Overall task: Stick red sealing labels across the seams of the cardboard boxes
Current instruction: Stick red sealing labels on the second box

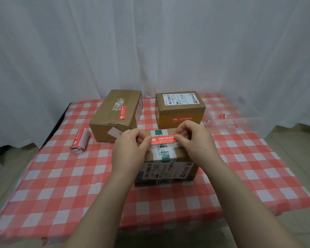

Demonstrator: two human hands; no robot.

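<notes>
Behind the tabletop hangs a big white curtain, and a red and white checked cloth covers the top. Three brown cardboard boxes sit on the cloth. The far left box is the biggest, and the far right box stands beside it with a gap between them. The near box sits in the middle, just in front of those two. It has green and white tape running along its top and a white paper with bar codes at its near end. Both arms reach out over this box. The left hand pinches the left end of a red label, and the right hand pinches the right end, fingers curled in. The label is pulled straight and lies across the tape at the far part of the box top, but it is hard to tell if it is stuck down. Left of the boxes, a roll of labels lies on the cloth. One small red sticker is on top of the far left box, and another sticker is on the near side of the far right box. Far to the right lie a few tiny paper scraps.
</notes>
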